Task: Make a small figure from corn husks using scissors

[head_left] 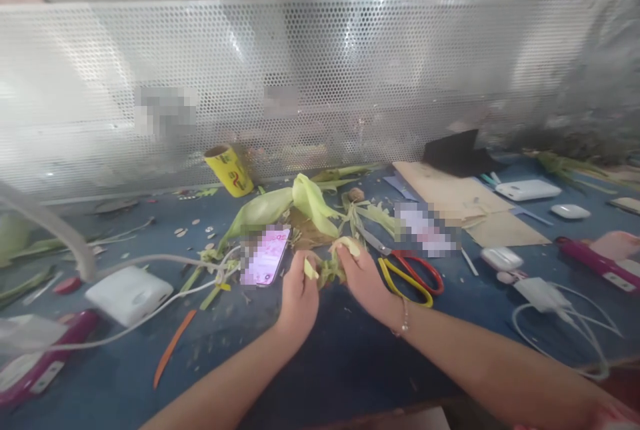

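My left hand (pixel 300 289) and my right hand (pixel 360 275) are close together above the blue table, fingers closed. Between them is a crumpled green husk-like strip (pixel 331 271), which both hands grip. Pale yellow-green bits show at the fingers of each hand; the fine detail is blurred. Just beyond lie large pale green corn husks (pixel 315 202) over a brown patch (pixel 310 227). Left of my left hand rests a lit phone (pixel 267 257). Scissors (pixel 407 273) with one red and one yellow handle lie beside my right hand.
A yellow cardboard tube (pixel 229 170) leans near the perforated metal screen (pixel 325 70). White cables and a white box (pixel 129 293) are at left, with an orange strip (pixel 174 349). Tan paper sheets (pixel 450 190), a charger (pixel 543 297) and a magenta device (pixel 597 263) lie at right.
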